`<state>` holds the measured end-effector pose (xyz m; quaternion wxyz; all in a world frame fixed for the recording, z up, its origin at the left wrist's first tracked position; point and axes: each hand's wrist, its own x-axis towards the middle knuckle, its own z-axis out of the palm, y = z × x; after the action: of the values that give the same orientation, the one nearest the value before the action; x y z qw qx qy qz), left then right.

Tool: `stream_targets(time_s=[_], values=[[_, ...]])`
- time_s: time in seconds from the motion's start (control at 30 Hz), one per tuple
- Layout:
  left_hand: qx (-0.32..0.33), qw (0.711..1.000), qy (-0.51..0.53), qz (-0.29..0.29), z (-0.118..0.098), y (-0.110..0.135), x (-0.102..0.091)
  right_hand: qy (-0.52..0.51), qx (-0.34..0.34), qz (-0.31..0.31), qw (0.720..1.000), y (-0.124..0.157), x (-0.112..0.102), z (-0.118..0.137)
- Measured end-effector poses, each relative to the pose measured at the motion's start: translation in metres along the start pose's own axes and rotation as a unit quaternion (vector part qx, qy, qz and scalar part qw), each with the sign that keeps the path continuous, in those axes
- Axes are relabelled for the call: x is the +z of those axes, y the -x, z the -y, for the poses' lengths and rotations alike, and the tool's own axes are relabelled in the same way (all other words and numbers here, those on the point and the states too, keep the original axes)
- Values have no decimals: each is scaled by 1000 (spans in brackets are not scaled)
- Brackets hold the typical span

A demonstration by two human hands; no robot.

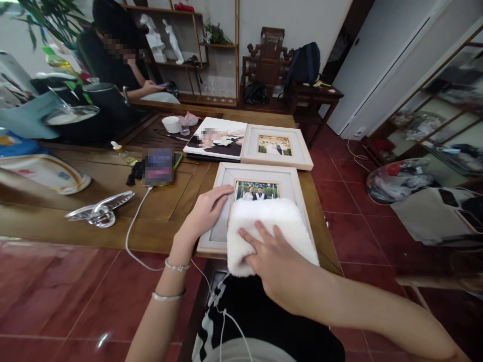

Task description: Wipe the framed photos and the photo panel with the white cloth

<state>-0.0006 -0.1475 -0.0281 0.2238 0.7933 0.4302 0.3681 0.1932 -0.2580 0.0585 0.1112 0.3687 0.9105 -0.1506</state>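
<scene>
A light wooden photo frame (215, 211) lies face up at the table's near edge, its small photo (270, 188) showing two people outdoors. My left hand (210, 207) rests on the frame's left side, fingers stretched out over its pale border. Over the lower right part of the frame lies a fluffy white cloth (271, 216), folded thick. My right hand (269, 254) presses on the cloth from above, fingers spread across it and the thumb sunk into a fold. The cloth hides the bottom of the photo and the frame's lower right.
Behind stand a second photo frame (277, 160) and a white photo panel (196, 136). To the left are a phone (160, 166) on a white cable, a silver ornament (101, 212), a dropper bottle (124, 153) and a white cup (171, 124). A person (113, 55) sits across the table.
</scene>
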Motion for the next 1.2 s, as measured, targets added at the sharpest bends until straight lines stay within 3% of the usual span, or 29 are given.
stream_targets(time_s=[0.13, 0.27, 0.47, 0.63, 0.73, 0.83, 0.93, 1.07, 1.2], values=[[4, 1000, -1, -2, 1, 0, 0, -7, -4, 10, 1000, 8, 3, 7], [9, 1000, 4, 11, 3, 1, 0, -8, 36, 2, 999, -1, 5, -1], [8, 1000, 8, 14, 4, 2, -1, 38, 111, -113, 987, -42, 14, -63], [4, 1000, 5, 21, 2, 1, -1, 97, 174, -193, 961, -78, 7, -105], [0, 1000, -5, 9, 2, 2, -1, 110, 153, -188, 964, -93, 1, -102], [4, 1000, -10, -24, 3, 3, -1, 91, 99, -136, 982, -99, -3, -82], [2, 998, 0, -61, 6, 4, 0, 68, 24, -87, 994, -91, -3, -59], [2, 997, 3, -81, 10, 4, 1, 29, -97, -56, 993, -55, 1, -40], [-5, 996, -14, -84, 11, 4, 1, -17, -94, -17, 995, -3, -5, -41]])
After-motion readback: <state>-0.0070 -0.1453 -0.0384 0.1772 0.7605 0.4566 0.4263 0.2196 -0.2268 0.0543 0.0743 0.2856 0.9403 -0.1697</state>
